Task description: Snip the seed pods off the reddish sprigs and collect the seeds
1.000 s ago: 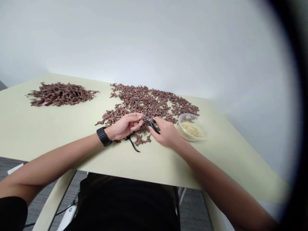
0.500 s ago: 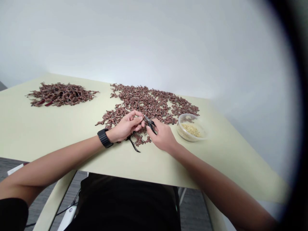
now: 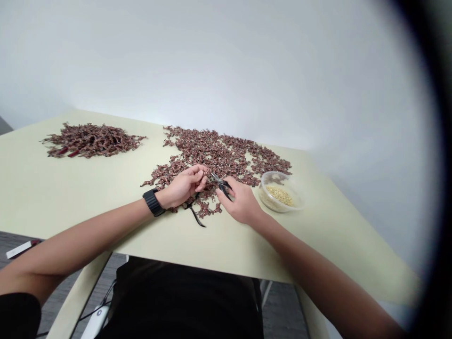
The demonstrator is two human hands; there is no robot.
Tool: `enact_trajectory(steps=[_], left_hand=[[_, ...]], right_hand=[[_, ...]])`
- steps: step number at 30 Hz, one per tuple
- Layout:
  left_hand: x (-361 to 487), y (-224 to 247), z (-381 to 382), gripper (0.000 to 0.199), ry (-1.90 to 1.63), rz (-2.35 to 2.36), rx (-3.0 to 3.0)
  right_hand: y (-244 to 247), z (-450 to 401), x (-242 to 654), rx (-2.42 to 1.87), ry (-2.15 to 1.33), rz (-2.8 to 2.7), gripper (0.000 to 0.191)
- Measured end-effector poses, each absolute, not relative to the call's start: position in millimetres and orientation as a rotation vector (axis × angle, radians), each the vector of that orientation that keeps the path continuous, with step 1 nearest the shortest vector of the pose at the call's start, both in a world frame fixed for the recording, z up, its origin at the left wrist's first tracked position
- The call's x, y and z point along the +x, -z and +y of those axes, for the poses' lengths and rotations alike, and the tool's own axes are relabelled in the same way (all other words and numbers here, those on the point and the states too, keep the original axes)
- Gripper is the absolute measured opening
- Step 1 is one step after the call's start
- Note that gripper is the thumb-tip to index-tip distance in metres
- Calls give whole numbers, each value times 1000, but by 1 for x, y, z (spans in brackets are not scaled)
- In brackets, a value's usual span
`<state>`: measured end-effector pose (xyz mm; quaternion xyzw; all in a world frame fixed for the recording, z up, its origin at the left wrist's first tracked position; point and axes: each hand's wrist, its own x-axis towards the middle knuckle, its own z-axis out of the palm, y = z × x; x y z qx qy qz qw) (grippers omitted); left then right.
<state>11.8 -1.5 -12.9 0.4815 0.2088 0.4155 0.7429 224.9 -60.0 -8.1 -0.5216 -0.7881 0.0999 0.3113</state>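
The right hand (image 3: 240,200) grips small black-handled pliers (image 3: 222,186) by their handles, a light, stiff tool; they sit just beside the left hand (image 3: 183,187), its fingers curled closed, on what I cannot tell; both hover over loose reddish-brown pieces (image 3: 215,157) on the pale table (image 3: 88,197); the hands have parted slightly since earlier.

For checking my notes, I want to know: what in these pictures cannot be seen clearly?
Head view, left hand: its fingers hide whatever they may hold.
Head view, small black-handled tool in the right hand: too small to tell pliers from scissors.
Head view, pieces in the brown heap: too small and blurred to name.
Head view, pale grains in the plastic bowl: too small to name.
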Motion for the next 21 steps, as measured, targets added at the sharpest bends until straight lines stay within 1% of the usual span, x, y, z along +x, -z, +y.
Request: enact_trajectory(steps=[6, 12, 21], left_hand=[[10, 16, 0, 9, -833, 447, 1013], [11, 16, 0, 20, -752, 379, 948], [14, 18, -3, 18, -722, 346, 974]], right_hand=[[-2, -60, 234, -1372, -199, -2144, 21], [-6, -62, 241, -1332, -559, -2150, 23], [-4, -59, 241, -1221, -902, -2032, 29]])
